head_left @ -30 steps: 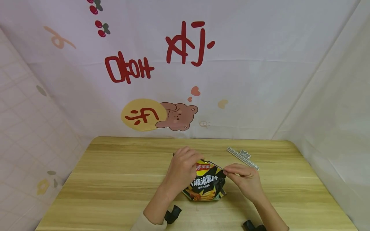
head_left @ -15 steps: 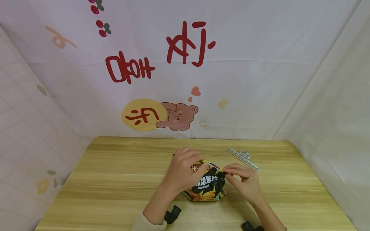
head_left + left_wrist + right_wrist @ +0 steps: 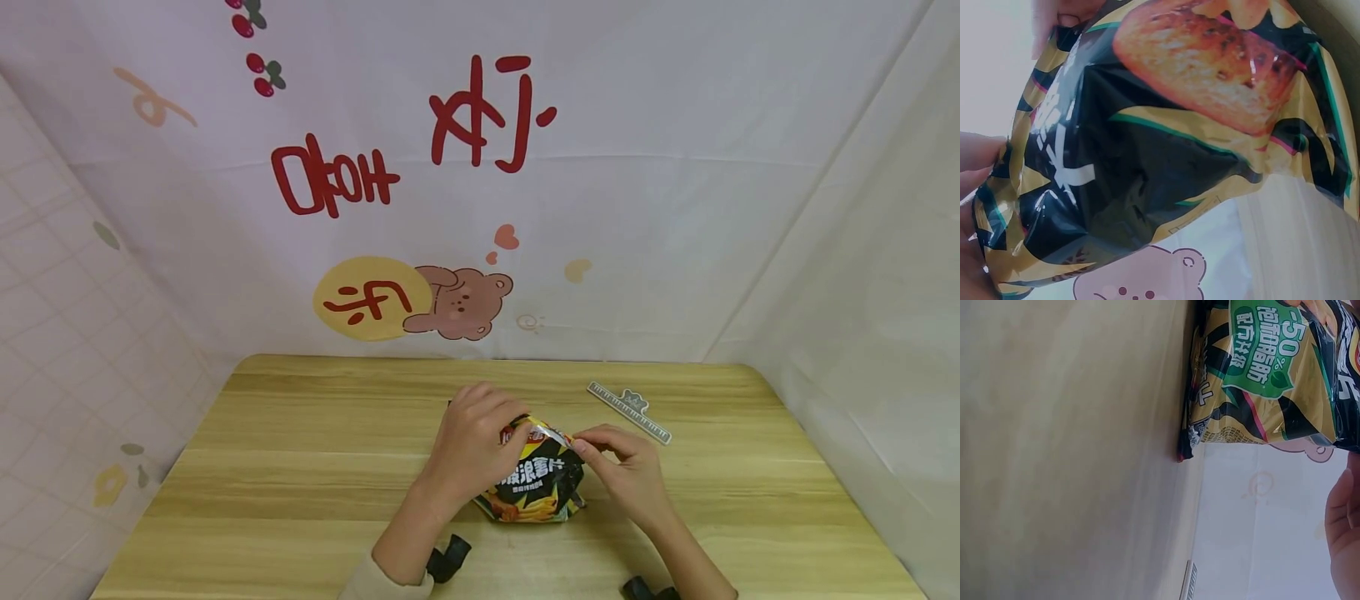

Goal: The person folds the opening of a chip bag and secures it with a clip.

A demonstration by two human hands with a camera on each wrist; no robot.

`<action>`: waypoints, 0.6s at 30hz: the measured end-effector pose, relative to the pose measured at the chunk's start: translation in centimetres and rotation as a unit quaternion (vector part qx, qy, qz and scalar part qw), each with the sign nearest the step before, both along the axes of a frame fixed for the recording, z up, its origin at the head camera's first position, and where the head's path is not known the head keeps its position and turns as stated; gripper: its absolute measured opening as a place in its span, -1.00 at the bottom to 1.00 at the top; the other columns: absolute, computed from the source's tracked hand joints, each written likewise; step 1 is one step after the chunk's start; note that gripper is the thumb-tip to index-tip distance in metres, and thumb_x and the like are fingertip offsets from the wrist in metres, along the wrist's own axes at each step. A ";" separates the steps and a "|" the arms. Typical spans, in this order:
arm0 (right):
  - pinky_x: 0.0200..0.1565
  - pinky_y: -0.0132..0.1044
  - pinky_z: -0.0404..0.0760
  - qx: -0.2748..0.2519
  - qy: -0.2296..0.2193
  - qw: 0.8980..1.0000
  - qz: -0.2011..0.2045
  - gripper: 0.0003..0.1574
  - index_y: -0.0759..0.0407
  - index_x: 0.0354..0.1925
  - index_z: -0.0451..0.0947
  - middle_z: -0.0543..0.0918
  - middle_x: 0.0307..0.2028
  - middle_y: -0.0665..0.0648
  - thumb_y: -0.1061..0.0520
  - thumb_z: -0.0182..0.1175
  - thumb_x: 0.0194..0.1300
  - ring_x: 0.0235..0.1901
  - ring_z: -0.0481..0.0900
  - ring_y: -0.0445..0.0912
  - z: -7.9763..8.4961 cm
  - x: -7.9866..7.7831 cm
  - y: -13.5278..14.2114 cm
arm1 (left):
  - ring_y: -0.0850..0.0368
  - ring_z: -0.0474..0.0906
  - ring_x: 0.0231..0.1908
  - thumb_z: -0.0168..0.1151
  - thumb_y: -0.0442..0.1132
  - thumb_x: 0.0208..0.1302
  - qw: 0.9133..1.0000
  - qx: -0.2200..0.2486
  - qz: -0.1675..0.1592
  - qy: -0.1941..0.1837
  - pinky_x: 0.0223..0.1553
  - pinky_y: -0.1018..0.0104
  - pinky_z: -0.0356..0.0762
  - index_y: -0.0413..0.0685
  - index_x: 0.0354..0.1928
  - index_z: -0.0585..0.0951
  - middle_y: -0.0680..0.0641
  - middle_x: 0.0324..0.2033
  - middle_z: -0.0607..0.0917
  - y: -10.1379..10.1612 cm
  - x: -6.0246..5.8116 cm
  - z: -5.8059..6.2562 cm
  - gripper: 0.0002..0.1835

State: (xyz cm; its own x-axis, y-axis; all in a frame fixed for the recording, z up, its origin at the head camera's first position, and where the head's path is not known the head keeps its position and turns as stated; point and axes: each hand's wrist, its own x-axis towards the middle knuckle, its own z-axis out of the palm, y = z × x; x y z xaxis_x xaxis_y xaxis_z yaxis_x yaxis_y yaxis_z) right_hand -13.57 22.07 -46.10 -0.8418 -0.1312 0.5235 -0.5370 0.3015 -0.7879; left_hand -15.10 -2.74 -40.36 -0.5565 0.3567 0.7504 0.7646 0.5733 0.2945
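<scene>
Workpiece: glossy black-and-gold plastic chip bag, printed with white characters and food pictures. Location: front middle of the yellowish wood-grain table, between both hands; roughly upright, lower edge apparently resting on the tabletop.

Left hand: gripping the upper left part of the bag, thumb across the printed front, fingers over the far side of the upper edge. Right hand: pinching the right end of the same edge in a narrow thumb-and-finger hold. Between the two grips: pale, shiny strip along the slanting top edge. Sealed or folded over: cannot tell.

Farther back, to the right: flat white bar clip with a piano-key pattern and grey bear-shaped tab, lying on the table, apart from bag and hands.

Possible faults, by judgement:
1. Slip at the right pinch. Cause: slick film, small contact area.
2. Ragged tear along the top edge. Cause: uneven or opposed pull on thin film.
3. Broken contents. Cause: hard left-hand squeeze against the bulging body.
4. Crooked or springing top edge. Cause: trapped air, stiff film, early release.
5. Tipping. Cause: loss of left-hand support.
</scene>
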 end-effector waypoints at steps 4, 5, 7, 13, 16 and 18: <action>-0.25 -0.41 0.62 0.018 -0.004 1.000 -0.005 -0.73 0.16 -0.19 0.81 0.79 -0.31 0.01 0.47 0.37 0.27 -0.33 0.67 -0.23 0.0 0.1 -0.2 | 0.08 0.70 -0.15 0.55 -0.26 0.19 1.000 -0.007 0.013 -0.010 0.02 0.12 0.59 -0.07 -0.16 0.82 0.03 -0.24 0.83 0.0 0.1 0.1 -0.82; -0.25 -0.40 0.62 0.022 -0.005 1.000 -0.007 -0.73 0.15 -0.19 0.81 0.79 -0.31 0.00 0.46 0.38 0.27 -0.33 0.67 -0.23 0.1 0.1 -0.2 | 0.07 0.70 -0.15 0.56 -0.25 0.19 1.000 -0.008 0.017 -0.015 0.03 0.12 0.59 -0.08 -0.15 0.82 0.02 -0.23 0.83 -0.1 0.2 0.2 -0.81; -0.26 -0.40 0.63 0.029 -0.010 0.999 -0.010 -0.74 0.13 -0.20 0.81 0.78 -0.32 -0.02 0.44 0.39 0.28 -0.34 0.67 -0.23 0.1 0.1 -0.2 | 0.06 0.70 -0.13 0.56 -0.23 0.19 0.999 -0.012 0.027 -0.027 0.03 0.11 0.58 -0.07 -0.14 0.82 0.02 -0.22 0.83 -0.1 0.3 0.3 -0.79; -0.29 -0.39 0.63 0.040 -0.010 0.999 -0.014 -0.77 0.10 -0.23 0.81 0.77 -0.36 -0.03 0.41 0.42 0.26 -0.38 0.66 -0.22 0.0 0.0 -0.2 | 0.05 0.71 -0.10 0.60 -0.17 0.17 0.996 -0.006 0.055 -0.070 0.01 0.11 0.56 -0.04 -0.15 0.83 0.03 -0.21 0.84 -0.3 0.3 0.5 -0.77; -0.29 -0.41 0.62 0.036 -0.011 0.999 -0.015 -0.77 0.10 -0.26 0.81 0.77 -0.37 -0.03 0.42 0.43 0.25 -0.39 0.64 -0.22 0.1 0.0 -0.3 | 0.07 0.71 -0.14 0.65 -0.14 0.12 0.994 0.011 0.063 -0.089 -0.01 0.12 0.56 -0.03 -0.19 0.85 0.04 -0.25 0.84 -0.4 0.3 0.6 -0.76; -0.30 -0.42 0.62 0.033 -0.012 0.999 -0.015 -0.77 0.10 -0.28 0.81 0.76 -0.38 -0.03 0.42 0.43 0.24 -0.39 0.64 -0.22 0.1 0.0 -0.3 | 0.09 0.71 -0.16 0.68 -0.13 0.08 0.993 0.024 0.066 -0.099 -0.01 0.12 0.56 -0.01 -0.23 0.85 0.05 -0.29 0.84 -0.4 0.2 0.6 -0.76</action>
